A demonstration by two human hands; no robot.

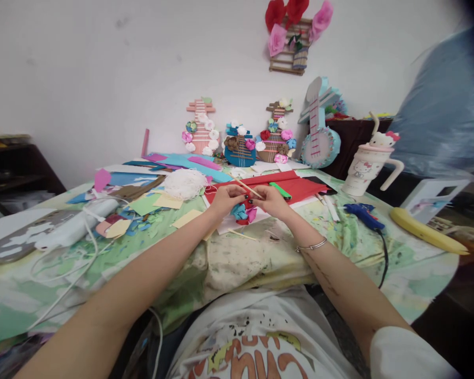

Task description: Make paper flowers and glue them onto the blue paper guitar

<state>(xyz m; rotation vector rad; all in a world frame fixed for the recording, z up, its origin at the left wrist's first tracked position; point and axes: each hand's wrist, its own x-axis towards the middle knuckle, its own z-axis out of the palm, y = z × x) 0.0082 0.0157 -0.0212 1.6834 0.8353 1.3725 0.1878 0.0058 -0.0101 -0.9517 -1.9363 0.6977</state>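
My left hand [226,199] and my right hand [269,200] meet over the middle of the table, fingers pinched together. Between them they hold a thin wooden stick [245,188] with a strip of red paper [248,202] at the fingertips. Just under the hands lie small rolled paper flowers, blue [239,211] and pink [252,214]. A red paper sheet [296,185] with a green piece [280,190] on it lies right behind the hands. A bracelet sits on my right wrist.
A paint-stained cloth [237,258] covers the table. Coloured paper scraps [150,205] and white string [185,183] lie left, a blue glue gun [365,216], a banana [426,231] and a cup [365,168] right. Paper guitars with flowers [240,145] stand by the wall.
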